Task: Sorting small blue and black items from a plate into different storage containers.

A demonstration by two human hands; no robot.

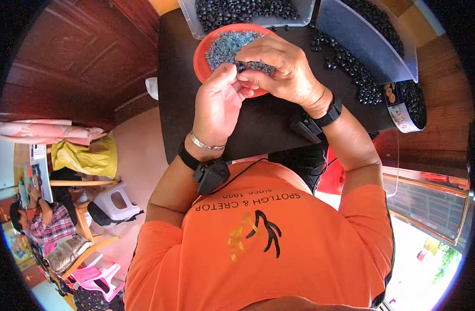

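Both hands are meeting at twelve o'clock over an orange plate (202, 52) of small grey beads (228, 42). The left hand (216, 101) and right hand (279, 65) are pinching a short dark string of beads (255, 66) between their fingertips. A black table (258, 129) is carrying the plate, with loose black beads (346, 65) lying at two o'clock and a clear tub (248, 13) of them at twelve. Another person (40, 217) is sitting at eight o'clock.

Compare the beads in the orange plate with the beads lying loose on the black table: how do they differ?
The plate beads are tiny and grey-blue; the loose table beads are bigger and black. The plate beads form a heap; the table beads are scattered. Both lie on the black table.
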